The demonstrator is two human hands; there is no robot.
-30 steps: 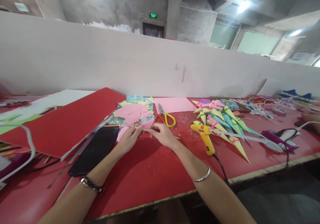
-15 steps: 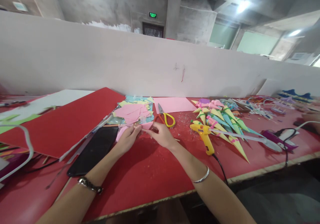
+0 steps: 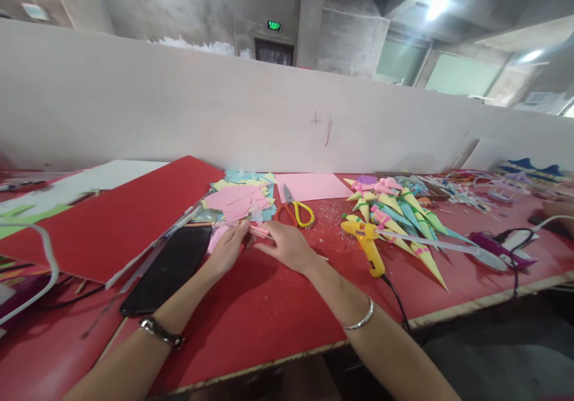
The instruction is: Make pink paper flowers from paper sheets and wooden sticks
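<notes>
A narrow piece of pink paper (image 3: 259, 232), folded or rolled, spans the gap between my hands just over the red table. My left hand (image 3: 228, 247) pinches its left end with thumb and fingers. At the other end, my right hand (image 3: 290, 245) has its fingers curled round the paper, and the fingertips are partly hidden. Right behind my hands lies a pile of cut pink paper pieces (image 3: 237, 201), with yellow and blue pieces under it. Scissors with red and yellow handles (image 3: 305, 215) rest beyond my right hand.
A yellow glue gun (image 3: 368, 248) with a cord lies right, before a heap of coloured paper cones (image 3: 403, 210). To the left are a black phone (image 3: 168, 272) and a large red sheet (image 3: 134, 216). A white partition (image 3: 224, 114) stands behind. Another person's hand (image 3: 560, 210) shows far right.
The pink paper has gone from a wider, cone-like shape to a narrower strip between my hands. My right hand has turned and shifted slightly, its fingers now more over the paper.
</notes>
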